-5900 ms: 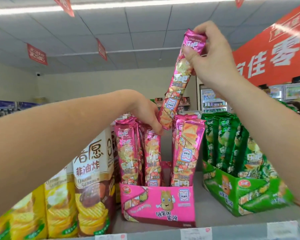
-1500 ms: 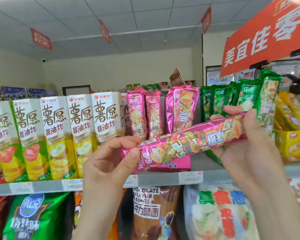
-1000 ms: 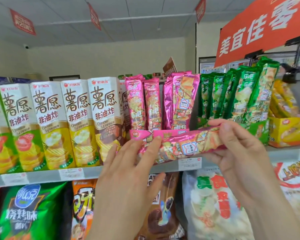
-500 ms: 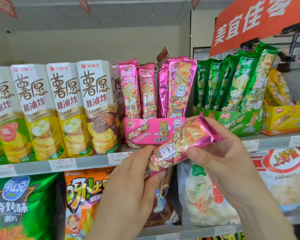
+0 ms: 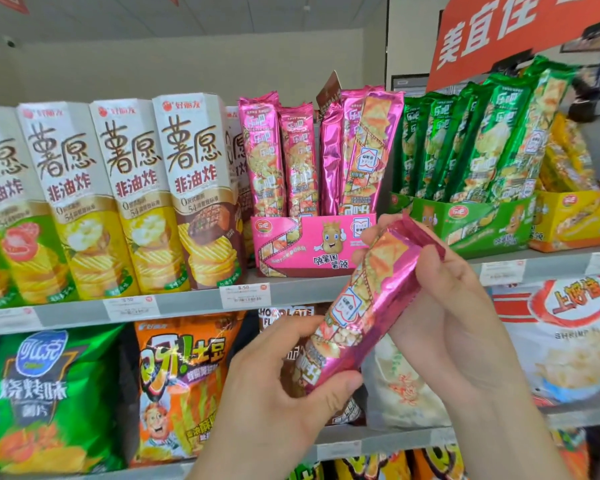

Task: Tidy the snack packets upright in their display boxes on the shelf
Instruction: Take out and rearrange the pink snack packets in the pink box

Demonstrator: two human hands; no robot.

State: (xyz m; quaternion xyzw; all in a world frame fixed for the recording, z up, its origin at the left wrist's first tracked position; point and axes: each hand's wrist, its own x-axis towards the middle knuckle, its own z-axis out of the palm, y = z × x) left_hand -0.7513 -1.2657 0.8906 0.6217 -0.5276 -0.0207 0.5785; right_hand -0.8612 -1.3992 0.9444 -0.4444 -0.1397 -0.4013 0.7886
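A long pink snack packet (image 5: 357, 306) is held tilted in front of the shelf, its top end up to the right. My left hand (image 5: 274, 393) grips its lower end with thumb and fingers. My right hand (image 5: 440, 306) holds the upper end, fingers curled round it. Behind it on the upper shelf stands the pink display box (image 5: 302, 244) with several pink packets (image 5: 278, 157) upright in it and a gap in the middle. To its right is a green display box (image 5: 478, 226) full of leaning green packets (image 5: 482, 140).
White chip cartons (image 5: 125, 195) line the upper shelf to the left. A yellow display box (image 5: 575, 216) sits at far right. The lower shelf holds large snack bags (image 5: 177, 386). The grey shelf edge (image 5: 187, 299) carries price tags. A red sign (image 5: 520, 29) hangs above right.
The pink packet was pulled out of the box and brought down before the shelf. Over the last second it swung from nearly level to steeply tilted, and my left hand closed round its lower end.
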